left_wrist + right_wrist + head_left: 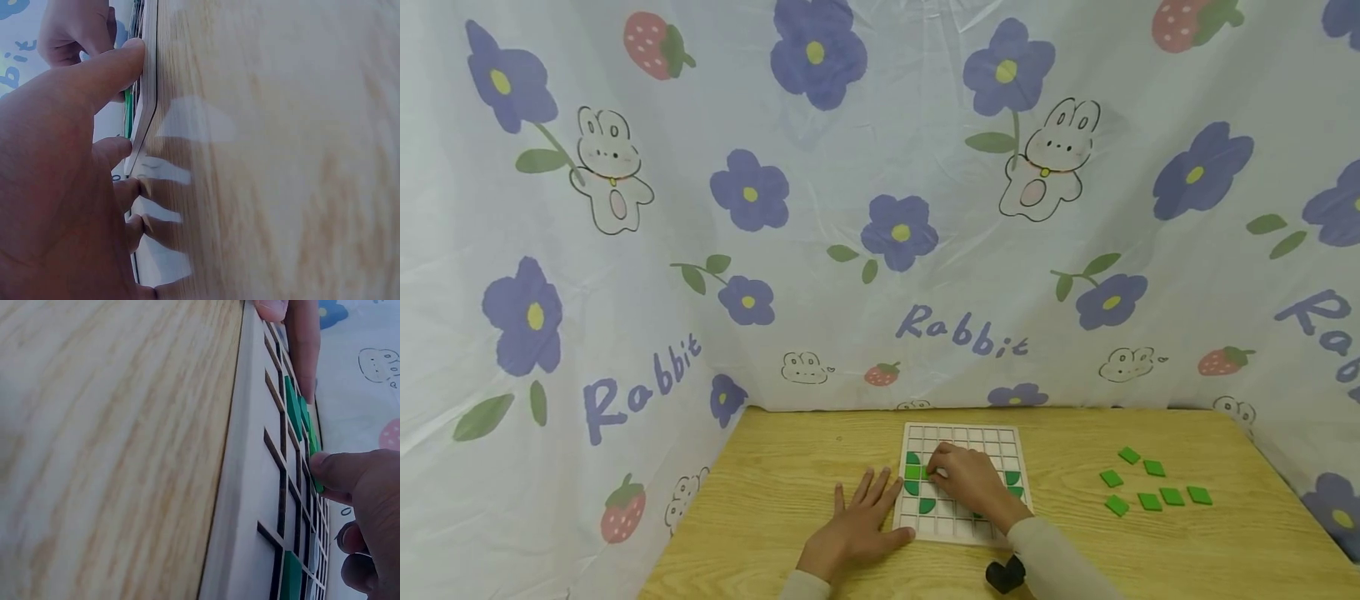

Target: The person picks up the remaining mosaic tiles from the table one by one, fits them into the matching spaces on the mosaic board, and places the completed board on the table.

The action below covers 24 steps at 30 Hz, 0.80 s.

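A pale grid board (955, 527) lies on the wooden table, with dark green quarter-round pieces (927, 506) in several of its cells. A light green square tile (913, 472) sits in a cell near the left edge. Just to its right, my right hand (967, 477) pinches another light green square tile (317, 481) between thumb and fingers, low over the grid. My left hand (859, 527) lies spread at the board's left side, its thumb (122, 65) at the near left corner and its fingertips along the edge.
Several loose light green square tiles (1172, 497) lie on the table (1240, 567) to the right of the board. A black object (1005, 575) shows by the right sleeve at the front. A patterned curtain (820, 250) hangs behind and at the sides.
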Each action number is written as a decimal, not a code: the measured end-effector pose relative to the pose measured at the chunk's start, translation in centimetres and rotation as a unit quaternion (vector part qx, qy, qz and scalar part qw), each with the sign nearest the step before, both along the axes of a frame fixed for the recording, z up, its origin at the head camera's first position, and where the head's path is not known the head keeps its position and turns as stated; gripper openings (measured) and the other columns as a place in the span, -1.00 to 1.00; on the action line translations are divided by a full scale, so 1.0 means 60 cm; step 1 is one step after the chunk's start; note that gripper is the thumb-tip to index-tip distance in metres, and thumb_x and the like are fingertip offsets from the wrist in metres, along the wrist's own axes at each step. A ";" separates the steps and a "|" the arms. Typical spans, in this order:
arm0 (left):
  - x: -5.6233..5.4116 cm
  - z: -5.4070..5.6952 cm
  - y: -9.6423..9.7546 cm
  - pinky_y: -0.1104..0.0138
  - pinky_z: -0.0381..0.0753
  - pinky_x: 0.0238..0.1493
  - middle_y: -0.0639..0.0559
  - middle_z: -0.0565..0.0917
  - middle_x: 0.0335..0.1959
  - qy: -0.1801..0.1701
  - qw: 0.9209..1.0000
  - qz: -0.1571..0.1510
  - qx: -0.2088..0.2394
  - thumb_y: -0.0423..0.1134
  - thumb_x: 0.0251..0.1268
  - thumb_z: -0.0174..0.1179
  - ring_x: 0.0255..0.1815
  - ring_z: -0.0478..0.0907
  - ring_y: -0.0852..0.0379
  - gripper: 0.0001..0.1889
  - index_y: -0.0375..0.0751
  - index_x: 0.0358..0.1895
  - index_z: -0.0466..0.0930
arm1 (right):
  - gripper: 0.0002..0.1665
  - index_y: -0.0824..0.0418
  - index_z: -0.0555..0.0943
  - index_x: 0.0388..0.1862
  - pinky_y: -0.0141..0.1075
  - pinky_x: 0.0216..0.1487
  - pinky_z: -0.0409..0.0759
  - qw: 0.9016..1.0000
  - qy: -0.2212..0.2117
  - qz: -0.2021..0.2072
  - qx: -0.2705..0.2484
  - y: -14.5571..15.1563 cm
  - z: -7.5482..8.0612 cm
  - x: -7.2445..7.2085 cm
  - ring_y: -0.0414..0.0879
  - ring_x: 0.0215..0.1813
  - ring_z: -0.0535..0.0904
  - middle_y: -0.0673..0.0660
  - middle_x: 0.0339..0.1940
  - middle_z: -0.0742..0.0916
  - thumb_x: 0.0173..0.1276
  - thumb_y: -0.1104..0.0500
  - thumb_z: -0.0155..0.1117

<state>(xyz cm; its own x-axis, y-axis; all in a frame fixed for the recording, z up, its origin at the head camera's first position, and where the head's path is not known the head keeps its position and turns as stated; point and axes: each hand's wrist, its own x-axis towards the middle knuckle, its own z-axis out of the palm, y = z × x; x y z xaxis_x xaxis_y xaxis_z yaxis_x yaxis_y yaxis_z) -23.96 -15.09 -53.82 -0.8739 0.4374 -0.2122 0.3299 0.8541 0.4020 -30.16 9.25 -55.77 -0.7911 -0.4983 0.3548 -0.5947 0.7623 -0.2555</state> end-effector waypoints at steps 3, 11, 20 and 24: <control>0.000 -0.001 0.000 -0.57 -0.29 0.56 -0.09 -0.04 0.81 0.000 1.000 0.001 -0.002 0.38 0.55 0.06 0.81 -0.16 -0.28 -0.09 0.02 0.77 0.05 | -0.96 -0.03 0.87 -0.20 -0.40 -0.39 0.61 1.000 0.005 0.004 0.006 -0.001 -0.003 -0.001 -0.25 -0.34 0.69 -0.08 -0.09 0.75 0.41 0.08 0.54; 0.001 0.003 0.001 -0.57 -0.30 0.56 -0.09 -0.04 0.81 -0.004 1.000 0.004 -0.002 0.38 0.55 0.07 0.82 -0.17 -0.28 -0.08 0.02 0.77 0.04 | -0.94 -0.05 0.87 -0.22 -0.41 -0.37 0.61 1.000 0.013 0.016 0.011 -0.001 0.001 -0.001 -0.27 -0.35 0.66 -0.11 -0.22 0.73 0.42 0.13 0.52; -0.001 -0.001 0.001 -0.56 -0.33 0.56 -0.08 -0.05 0.81 -0.010 1.000 0.006 0.004 0.38 0.54 0.08 0.82 -0.17 -0.27 -0.09 0.04 0.77 0.04 | -0.93 -0.03 0.87 -0.20 -0.38 -0.36 0.65 1.000 0.012 0.016 0.008 0.000 0.004 0.004 -0.24 -0.33 0.69 -0.09 -0.20 0.74 0.41 0.16 0.53; -0.001 -0.001 0.002 -0.56 -0.33 0.56 -0.09 -0.03 0.81 -0.007 1.000 0.006 0.007 0.37 0.54 0.09 0.81 -0.16 -0.28 -0.09 0.03 0.76 0.06 | -0.94 -0.02 0.86 -0.20 -0.38 -0.38 0.64 1.000 0.011 0.015 0.007 0.000 0.002 0.003 -0.24 -0.35 0.68 -0.09 -0.20 0.74 0.42 0.15 0.52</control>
